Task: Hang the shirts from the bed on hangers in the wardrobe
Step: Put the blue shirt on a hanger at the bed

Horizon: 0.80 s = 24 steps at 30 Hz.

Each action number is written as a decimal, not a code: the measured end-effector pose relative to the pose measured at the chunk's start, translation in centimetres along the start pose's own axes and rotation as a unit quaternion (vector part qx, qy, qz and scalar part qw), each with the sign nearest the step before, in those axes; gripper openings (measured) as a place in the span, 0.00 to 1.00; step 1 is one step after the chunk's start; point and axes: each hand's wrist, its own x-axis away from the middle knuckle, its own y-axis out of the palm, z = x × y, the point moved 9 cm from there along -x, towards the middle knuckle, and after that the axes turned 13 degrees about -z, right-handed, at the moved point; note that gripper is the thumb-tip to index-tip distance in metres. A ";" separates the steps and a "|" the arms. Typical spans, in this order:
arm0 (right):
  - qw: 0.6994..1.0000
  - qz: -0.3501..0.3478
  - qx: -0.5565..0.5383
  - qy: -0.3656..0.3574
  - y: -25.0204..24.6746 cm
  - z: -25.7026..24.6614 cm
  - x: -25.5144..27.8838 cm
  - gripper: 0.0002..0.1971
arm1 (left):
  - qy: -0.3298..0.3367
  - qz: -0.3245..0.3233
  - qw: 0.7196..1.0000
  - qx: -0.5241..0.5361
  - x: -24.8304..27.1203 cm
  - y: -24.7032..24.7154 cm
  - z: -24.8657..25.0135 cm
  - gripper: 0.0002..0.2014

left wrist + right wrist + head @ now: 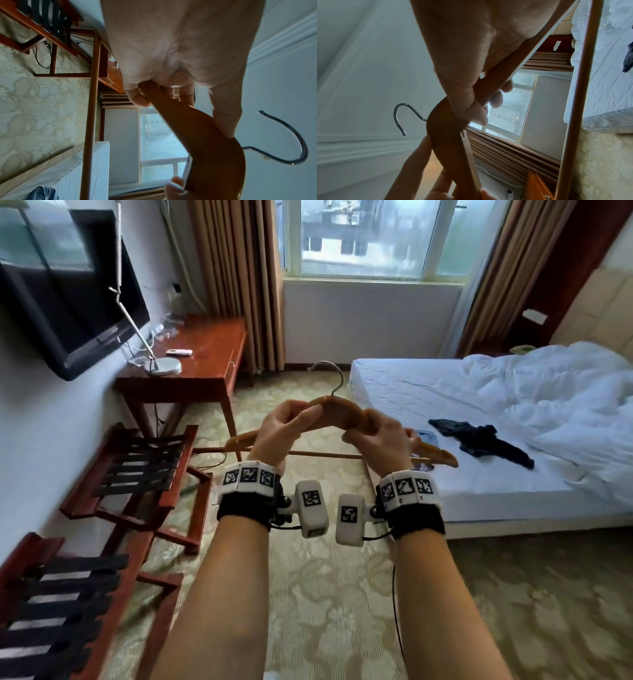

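Wooden hanger, one, with metal hook and straight lower bar, held level in the air in front of the person, hook upward, over the carpet beside the bed's near left corner. Left hand: fingers and thumb curled round the hanger's left shoulder. Right hand: fingers wrapped round the right shoulder, just beside the hook's base. Dark shirt, one, crumpled, lying on the bed sheet near its front edge, apart from both hands. Bluish cloth, partly hidden behind the right hand, at the bed's near edge. White duvet, bunched toward the bed's right side. Desk with lamp, along the left wall. Two luggage racks, below the television.
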 end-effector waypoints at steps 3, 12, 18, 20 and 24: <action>1.000 0.006 0.011 0.013 0.5 1.4 -5.5 0.09 | 0.000 -0.014 1.000 0.011 -6.1 -1.0 -1.6 0.17; 0.995 0.057 -0.008 0.083 1.1 7.4 -23.3 0.06 | -0.018 -0.102 0.994 0.020 -28.3 -3.3 -6.5 0.13; 0.981 0.120 0.006 0.151 -1.4 11.7 -32.0 0.08 | -0.019 -0.186 0.982 0.029 -40.7 -1.3 -7.7 0.11; 0.976 0.135 0.003 0.172 -2.3 13.6 -33.9 0.09 | -0.023 -0.212 0.976 0.035 -44.1 0.2 -8.6 0.13; 0.964 0.159 0.012 0.214 -4.6 18.8 -37.5 0.09 | -0.032 -0.261 0.964 0.030 -50.7 4.1 -11.4 0.13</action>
